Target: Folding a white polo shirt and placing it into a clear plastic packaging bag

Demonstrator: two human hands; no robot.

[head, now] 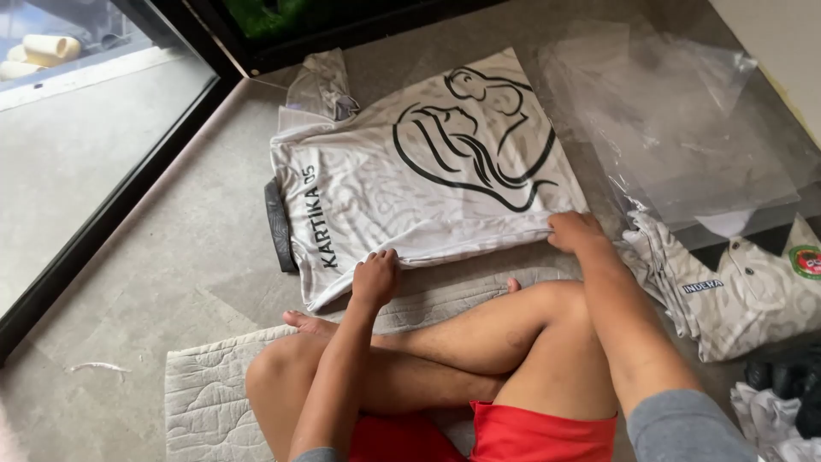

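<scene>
A white patterned jersey (402,162) with a black line drawing and black lettering lies flat on the grey floor in front of me, one side folded in. My left hand (375,275) presses on its near edge beside the lettering. At the jersey's near right corner, my right hand (575,231) pinches the fabric edge. I sit cross-legged on a pale quilted mat (209,393), in red shorts.
Clear plastic bags (676,128) lie at the upper right. A stack of folded white jerseys (744,291) sits to the right of my knee, with more cloth at the lower right corner. A black-framed glass door (94,128) runs along the left.
</scene>
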